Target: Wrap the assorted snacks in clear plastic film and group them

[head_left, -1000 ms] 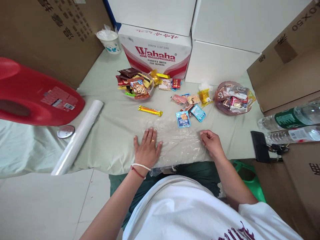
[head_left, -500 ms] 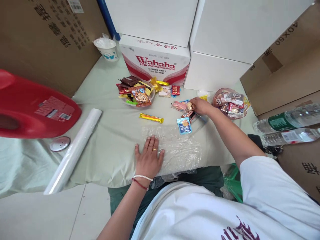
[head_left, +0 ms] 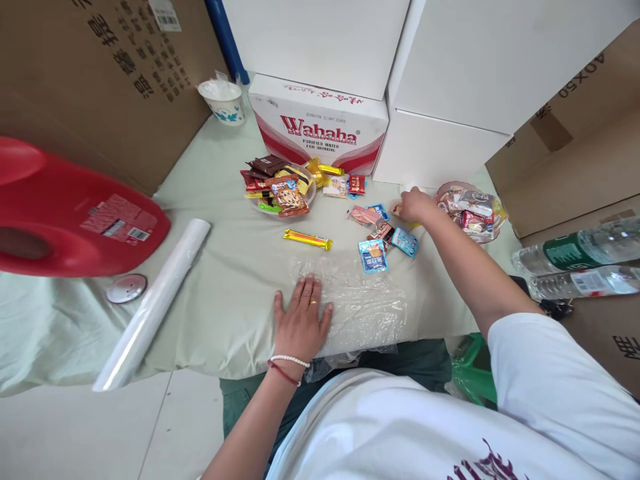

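My left hand (head_left: 303, 323) lies flat with spread fingers on the left edge of a sheet of clear plastic film (head_left: 370, 310). My right hand (head_left: 419, 204) is closed at the back right, its fingers on a small brownish wrapped snack (head_left: 397, 209) that is mostly covered. Just left and in front of that hand lie a pink packet (head_left: 364, 216), a brown packet (head_left: 383, 233) and small blue packets (head_left: 373, 257). A yellow snack bar (head_left: 307, 239) rests apart, beyond the film.
A bowl of snacks (head_left: 313, 193) stands centre-left, and a pink bowl (head_left: 441, 192) of snacks on the right. A film roll (head_left: 155, 303), red jug (head_left: 85, 220), round lid (head_left: 126, 289) and paper cup (head_left: 227, 110) sit left. A Wahaha box (head_left: 320, 130) stands behind; bottles (head_left: 580, 253) lie right.
My right hand has moved right and slightly away with the small wrapped snack, uncovering a blue packet. My left hand stays flat on the film. The view has shifted slightly.
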Motion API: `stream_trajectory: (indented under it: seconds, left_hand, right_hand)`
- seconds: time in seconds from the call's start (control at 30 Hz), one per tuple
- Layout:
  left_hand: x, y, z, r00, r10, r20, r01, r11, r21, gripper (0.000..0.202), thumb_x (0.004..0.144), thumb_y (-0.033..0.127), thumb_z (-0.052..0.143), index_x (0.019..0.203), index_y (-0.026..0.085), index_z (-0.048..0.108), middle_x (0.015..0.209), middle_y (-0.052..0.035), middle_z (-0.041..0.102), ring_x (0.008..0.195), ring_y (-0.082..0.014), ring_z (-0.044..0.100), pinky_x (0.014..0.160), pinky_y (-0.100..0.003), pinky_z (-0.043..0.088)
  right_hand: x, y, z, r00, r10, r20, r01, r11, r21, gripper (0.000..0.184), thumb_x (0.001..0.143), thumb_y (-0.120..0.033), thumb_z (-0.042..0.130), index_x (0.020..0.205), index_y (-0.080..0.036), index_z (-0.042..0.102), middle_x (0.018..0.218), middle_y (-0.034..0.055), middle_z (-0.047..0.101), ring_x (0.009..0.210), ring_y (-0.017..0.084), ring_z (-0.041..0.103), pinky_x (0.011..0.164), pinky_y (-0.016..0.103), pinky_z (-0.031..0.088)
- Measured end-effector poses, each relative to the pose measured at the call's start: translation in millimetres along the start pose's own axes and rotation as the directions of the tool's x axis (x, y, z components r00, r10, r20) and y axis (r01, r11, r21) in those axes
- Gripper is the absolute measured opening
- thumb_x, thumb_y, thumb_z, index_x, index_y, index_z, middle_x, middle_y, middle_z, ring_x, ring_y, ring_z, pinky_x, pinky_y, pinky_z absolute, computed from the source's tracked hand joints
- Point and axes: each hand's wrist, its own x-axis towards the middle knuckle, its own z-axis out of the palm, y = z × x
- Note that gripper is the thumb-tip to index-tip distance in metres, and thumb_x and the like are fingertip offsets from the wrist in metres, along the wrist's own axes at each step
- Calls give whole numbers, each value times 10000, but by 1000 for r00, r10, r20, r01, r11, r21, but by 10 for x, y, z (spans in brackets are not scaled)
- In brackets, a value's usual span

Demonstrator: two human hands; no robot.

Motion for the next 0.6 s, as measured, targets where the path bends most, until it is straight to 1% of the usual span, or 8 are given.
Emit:
stream_trajectory:
  seconds: [0.07,0.1,0.17,0.23,0.37,0.5,0.57,0.6]
  left_hand:
    - [3,0,1,1000,-1,1,1,1000,6,612,1067,441,382,1618,179,431,1670,-171,418,1554,-327,419,1304,-682,67]
    - [4,1,2,1000,-2,4,2,1000,10,615,1067,445,378,1619,180,429,1671,-171,416,1555,-328,417,1303,-683,70]
    - [7,2,-1,1000,-4,12,3,1000,18,621,1067,449,370,1624,178,419,1673,-175,413,1560,-331,409,1299,-692,84]
    - [11,5,-7,1000,-7,22,7,1000,28,625,1065,444,370,1626,173,413,1671,-182,413,1563,-334,405,1293,-703,100]
    - [19,13,-17,1000,-9,30,7,999,49,623,1063,442,376,1620,165,423,1667,-188,419,1556,-340,414,1288,-704,117]
    - [27,26,-26,1000,-12,27,10,998,69,615,1062,431,367,1613,166,436,1659,-190,434,1551,-343,422,1285,-704,125]
    - [30,31,-27,1000,-11,22,9,997,78,613,1061,426,366,1608,160,441,1655,-191,441,1548,-343,426,1283,-704,131]
    - [31,32,-26,1000,-9,20,7,997,82,613,1061,427,365,1605,155,444,1655,-191,443,1547,-344,427,1281,-704,134]
  right_hand:
    - [-34,-190,51,991,-44,-127,50,998,41,459,963,-323,577,1375,-139,657,1428,249,600,1201,368,661,956,435,529]
    - [-38,-301,76,987,-73,-145,82,995,58,441,993,-346,537,1373,-160,661,1415,230,619,1227,365,647,974,441,526]
    - [-22,-517,124,985,-151,-86,159,984,83,432,1005,-402,534,1320,-156,697,1339,219,679,1251,370,625,992,443,518]
    - [7,-680,168,982,-186,17,184,979,90,416,948,-413,635,1230,-126,741,1238,221,727,1212,362,636,986,417,513]
    - [-13,-755,204,982,-184,50,176,976,127,384,858,-408,745,1114,-123,766,1140,208,739,1149,355,638,963,408,511]
    - [-296,-684,135,970,-148,-193,193,951,242,319,981,-367,589,1171,-136,700,1263,226,654,1193,378,570,950,457,485]
    - [-562,-701,118,923,-212,-321,312,901,302,282,1030,-317,505,1185,-134,652,1214,196,651,1075,317,592,895,414,477]
    - [-720,-730,136,885,-298,-358,412,859,303,266,1048,-310,479,1176,-139,637,1177,173,654,1026,289,591,868,390,470]
